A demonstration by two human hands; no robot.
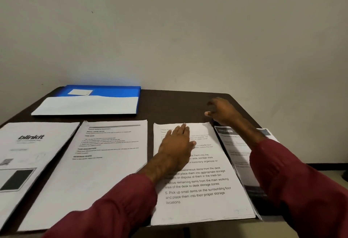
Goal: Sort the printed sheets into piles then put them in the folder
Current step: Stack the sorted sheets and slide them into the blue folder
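Several piles of printed sheets lie side by side on a dark table (169,104). A "blinkit" pile (28,143) is at the far left, then a task-description pile (105,162), then a numbered-list pile (203,187), then a "KITCHEN" pile (237,143) at the right. My left hand (177,143) rests flat with straight fingers on the numbered-list pile. My right hand (220,111) hovers over the table just beyond the KITCHEN pile's top edge, fingers loosely bent, holding nothing visible. A blue folder (113,91) lies open at the back left, white sheets (88,105) in it.
A plain wall rises right behind the table. The table's right edge drops to the floor (327,173) beside my right sleeve. Bare dark tabletop shows between the folder and my right hand.
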